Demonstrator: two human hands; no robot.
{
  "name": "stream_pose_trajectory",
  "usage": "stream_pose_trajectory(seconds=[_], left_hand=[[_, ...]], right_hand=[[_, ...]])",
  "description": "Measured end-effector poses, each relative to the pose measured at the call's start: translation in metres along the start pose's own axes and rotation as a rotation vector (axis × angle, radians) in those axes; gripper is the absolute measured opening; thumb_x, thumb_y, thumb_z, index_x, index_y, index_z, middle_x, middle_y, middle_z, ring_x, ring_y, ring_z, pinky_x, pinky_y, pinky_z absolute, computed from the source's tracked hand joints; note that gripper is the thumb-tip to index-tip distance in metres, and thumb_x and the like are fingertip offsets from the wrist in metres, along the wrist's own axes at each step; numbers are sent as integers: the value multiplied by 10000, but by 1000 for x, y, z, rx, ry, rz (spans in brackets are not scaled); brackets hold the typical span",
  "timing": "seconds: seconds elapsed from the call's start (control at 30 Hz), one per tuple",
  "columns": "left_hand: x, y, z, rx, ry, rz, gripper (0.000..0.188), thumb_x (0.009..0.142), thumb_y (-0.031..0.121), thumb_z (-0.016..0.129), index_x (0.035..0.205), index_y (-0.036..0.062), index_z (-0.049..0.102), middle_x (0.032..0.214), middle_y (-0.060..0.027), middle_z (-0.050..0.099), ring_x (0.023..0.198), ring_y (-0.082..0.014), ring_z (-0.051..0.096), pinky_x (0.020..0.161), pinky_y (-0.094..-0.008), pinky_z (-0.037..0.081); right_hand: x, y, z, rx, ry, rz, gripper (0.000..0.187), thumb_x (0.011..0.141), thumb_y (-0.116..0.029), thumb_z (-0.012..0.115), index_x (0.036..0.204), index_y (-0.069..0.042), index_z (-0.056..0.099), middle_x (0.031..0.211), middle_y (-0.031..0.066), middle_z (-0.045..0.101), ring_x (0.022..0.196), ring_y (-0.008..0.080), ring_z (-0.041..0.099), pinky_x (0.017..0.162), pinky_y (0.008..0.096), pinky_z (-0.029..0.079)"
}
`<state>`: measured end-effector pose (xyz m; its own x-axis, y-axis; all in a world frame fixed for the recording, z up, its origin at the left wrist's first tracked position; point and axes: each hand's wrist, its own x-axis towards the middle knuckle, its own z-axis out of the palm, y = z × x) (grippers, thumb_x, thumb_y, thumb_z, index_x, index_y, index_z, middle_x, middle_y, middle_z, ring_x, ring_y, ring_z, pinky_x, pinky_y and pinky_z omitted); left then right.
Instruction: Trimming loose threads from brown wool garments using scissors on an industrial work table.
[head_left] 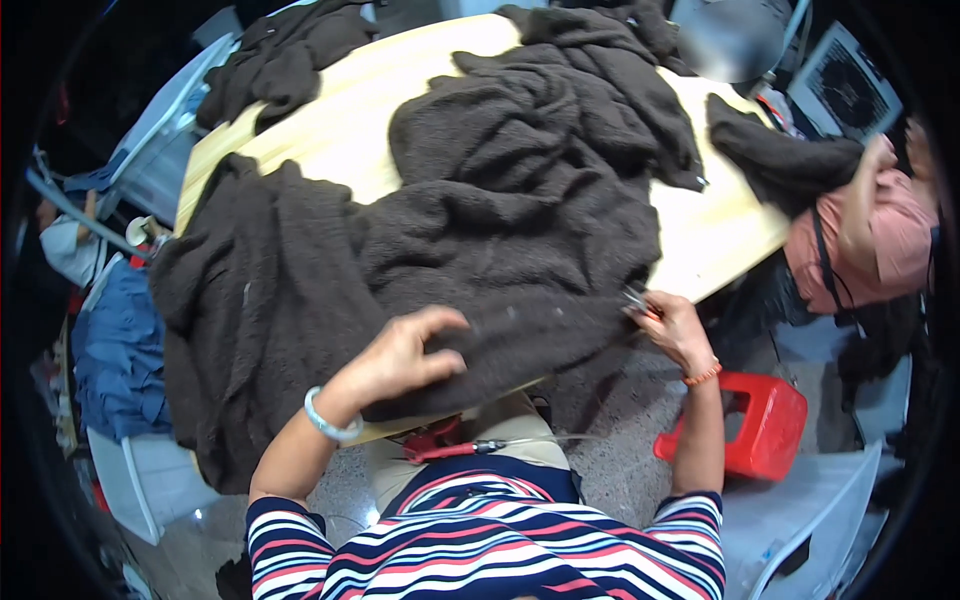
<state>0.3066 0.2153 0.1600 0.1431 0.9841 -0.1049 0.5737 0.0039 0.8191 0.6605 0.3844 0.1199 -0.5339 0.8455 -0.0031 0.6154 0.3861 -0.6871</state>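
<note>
Head cam: R grip (680,333) clenched on snips (649,311) nr cloth (510,235) edge; L grip (398,357) half-spread, nothing held. W/o tension, cloth could bunch & poss. get nicked.

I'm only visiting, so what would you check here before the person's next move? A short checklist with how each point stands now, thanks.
1. Small snips in the right hand: ok, gripped.
2. Left hand away from the blades: ok, well to their left, fingers spread.
3. Dark brown fabric lying flat: not ok, bunched in folds.
4. Fabric fully on the table: not ok, hanging over its near left edge.
5. Blades closed: cannot tell, too small and blurred.
</note>
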Motion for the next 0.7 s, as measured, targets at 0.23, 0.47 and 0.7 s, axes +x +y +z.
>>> stream_pose_trajectory(seconds=[0.23,0.47,0.7], left_hand=[[-41,-3,-36,94,85,-246,307,817,230,769,996,-2,679,809,-90,677,702,-144,653,650,-281,524],[64,-87,-100,916,626,-582,679,771,276,771,1321,72,428,1210,-173,485,1145,-355,501,884,-472,485],[82,-90,-169,414,884,-112,222,846,149,575,980,46,720,869,-194,712,817,-290,703,777,-404,547]], right_hand=[[25,-17,2,5,105,-109,167,858,-92,674,763,11,582,569,39,424,553,89,392,512,294,348],[57,-70,37,47,110,-361,82,785,-16,668,847,5,618,689,113,541,579,195,530,561,305,423],[56,-76,34,66,111,-380,99,818,-47,696,857,7,623,680,50,509,594,120,472,565,261,392]])
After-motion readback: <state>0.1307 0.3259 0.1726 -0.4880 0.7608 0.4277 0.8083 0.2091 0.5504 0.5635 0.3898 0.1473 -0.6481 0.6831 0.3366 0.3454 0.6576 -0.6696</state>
